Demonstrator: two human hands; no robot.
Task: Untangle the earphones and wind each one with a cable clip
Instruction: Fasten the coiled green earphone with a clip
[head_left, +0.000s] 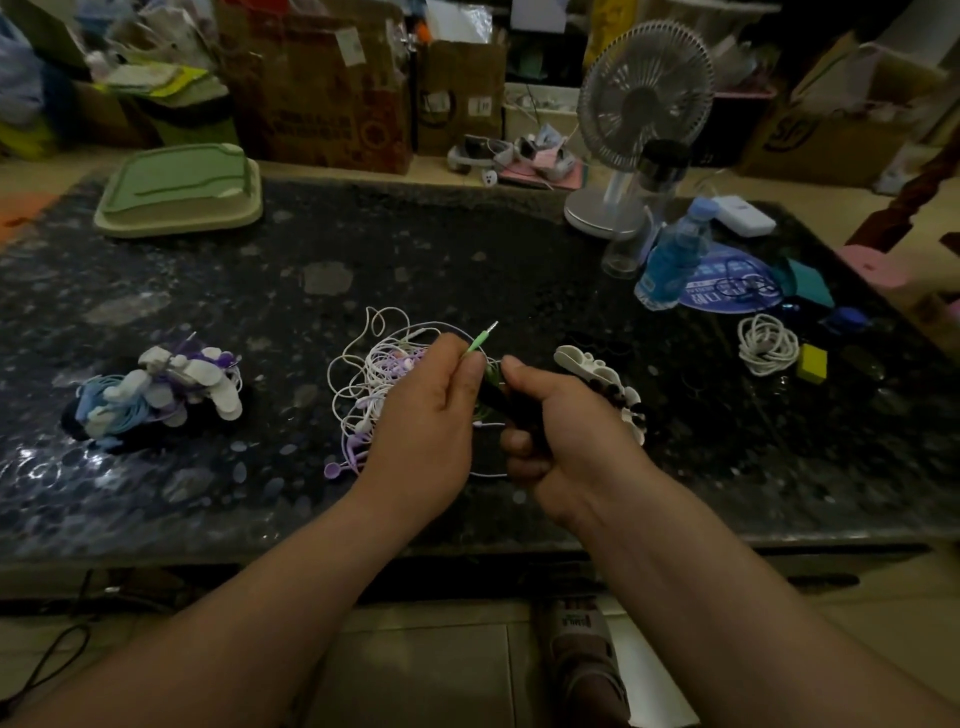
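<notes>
Over the middle of the dark stone table, my left hand (434, 410) pinches a green earphone cable just below its jack plug (482, 338), which points up and to the right. My right hand (558, 421) grips a black cable clip (496, 397) with green cable wound at it. Under and behind my left hand lies a tangle of white and purple earphones (371, 384). A heap of wound earphones in clips (161, 395) sits at the left. White and black cable clips (597, 371) lie just right of my right hand.
A green lidded box (179, 192) stands at the back left. At the back right are a desk fan (641, 104), a dark-capped bottle (660, 176), a blue drink bottle (675, 254), a white coiled cable (768, 344) and a yellow block (811, 362). Cardboard boxes line the far edge.
</notes>
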